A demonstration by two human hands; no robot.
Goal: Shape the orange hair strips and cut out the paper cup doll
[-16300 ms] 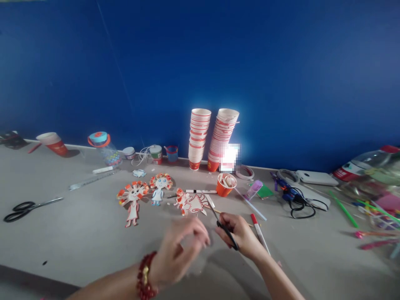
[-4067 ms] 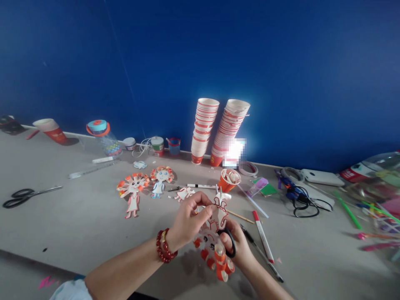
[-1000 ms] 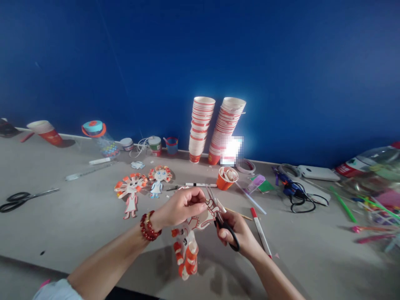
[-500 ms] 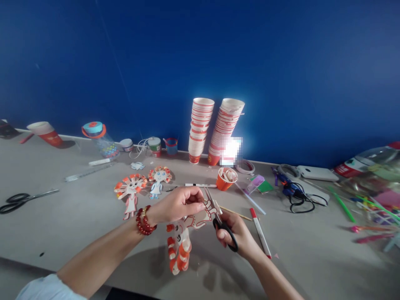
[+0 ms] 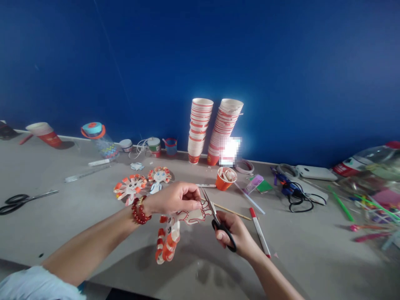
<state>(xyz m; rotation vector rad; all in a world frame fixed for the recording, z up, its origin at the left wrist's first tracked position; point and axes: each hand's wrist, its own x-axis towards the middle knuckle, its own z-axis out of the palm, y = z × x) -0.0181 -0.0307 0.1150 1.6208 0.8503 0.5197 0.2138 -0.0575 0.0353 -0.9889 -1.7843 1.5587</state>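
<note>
My left hand [image 5: 178, 199], closed, pinches a paper doll [image 5: 192, 216] cut from a paper cup, with red outlines drawn on its white body. Its head, ringed by curled orange-and-white strips, hangs below my palm. My right hand [image 5: 236, 233] is closed around the black handles of a pair of scissors [image 5: 222, 227]. The blades point up and away, close beside the doll's feet end; whether they touch the paper I cannot tell. Two similar finished-looking paper dolls, one orange-fringed [image 5: 130, 187] and one with blue drawing [image 5: 158, 177], lie beyond my left wrist.
Two tall stacks of paper cups [image 5: 197, 133] stand by the blue wall. An orange cup of scraps [image 5: 226, 180] sits before them. A red-capped marker [image 5: 260, 232] lies right of my hand, a glue gun [image 5: 290, 186] farther off. Other scissors [image 5: 25, 201] lie at left.
My left hand has shifted left and slightly up with the paper doll, away from the scissors. A white scrap seen by the blades is gone from there. My right hand has barely moved.
</note>
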